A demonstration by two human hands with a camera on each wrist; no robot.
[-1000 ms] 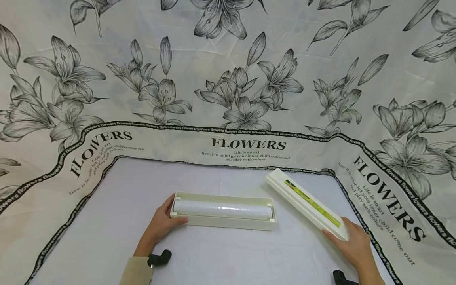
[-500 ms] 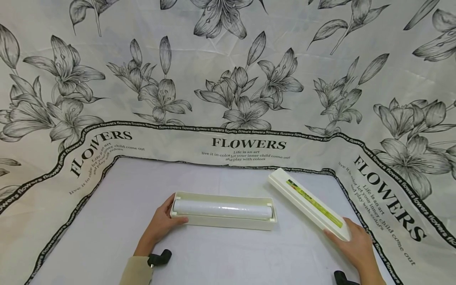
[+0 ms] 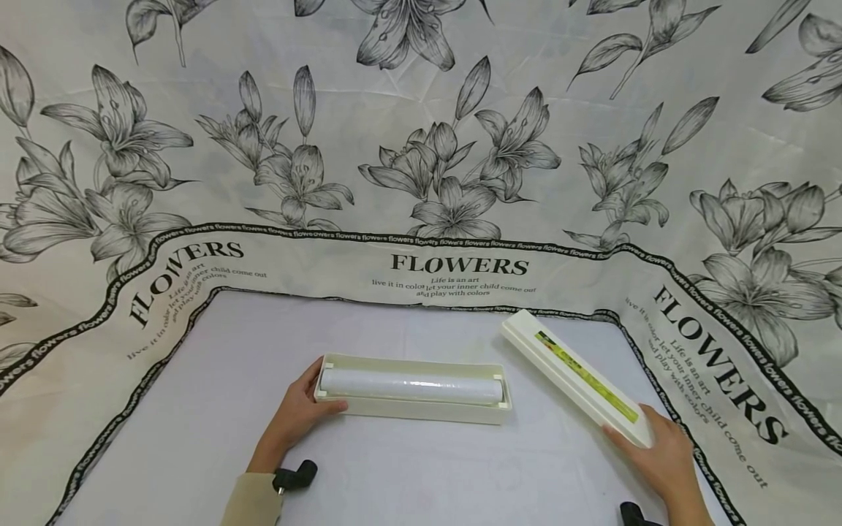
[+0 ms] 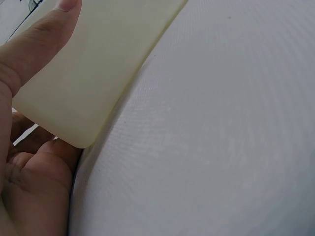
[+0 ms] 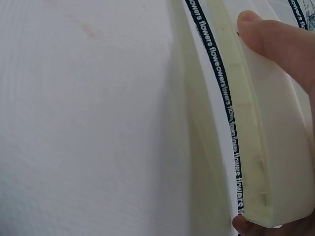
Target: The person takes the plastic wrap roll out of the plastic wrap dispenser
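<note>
A long cream box [image 3: 421, 413] lies lidless near the middle of the white table. Inside it rests a shiny white roll of film [image 3: 411, 384]. My left hand [image 3: 304, 406] grips the box's left end, thumb along its near wall; in the left wrist view the thumb presses the box wall [image 4: 98, 93]. To the right, my right hand [image 3: 664, 446] holds the near end of the box's cream lid [image 3: 575, 376], which has a green-yellow label and slants up to the left. In the right wrist view the thumb lies on the lid [image 5: 283, 132], raised off the cloth.
A white cloth [image 3: 434, 475] covers the table. Behind and along both sides hangs a flower-printed curtain [image 3: 434, 183] with a black lettered border. Black wrist mounts [image 3: 296, 476] show at both wrists.
My right hand has drifted slightly to the right, carrying the lid with it. The left hand and the box with the roll have stayed in place.
</note>
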